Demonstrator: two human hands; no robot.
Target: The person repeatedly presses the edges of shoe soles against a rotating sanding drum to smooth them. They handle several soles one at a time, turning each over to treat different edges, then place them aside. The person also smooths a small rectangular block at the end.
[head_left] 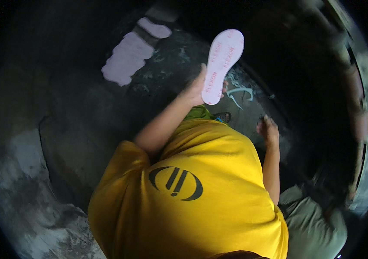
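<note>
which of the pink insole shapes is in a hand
The printed one held by its narrow end in the left hand; the lone shape and the larger pink cluster lie at the picture's upper left, untouched by either hand.

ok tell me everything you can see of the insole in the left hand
The insole is a flat, pale pinkish-white sole shape with repeated reddish print on the face toward the camera. It looks like thin sheet or board; the exact material can't be told. Its outline looks whole. The left hand grips it near the narrower lower end; the broader end points up, leaning right.
</note>
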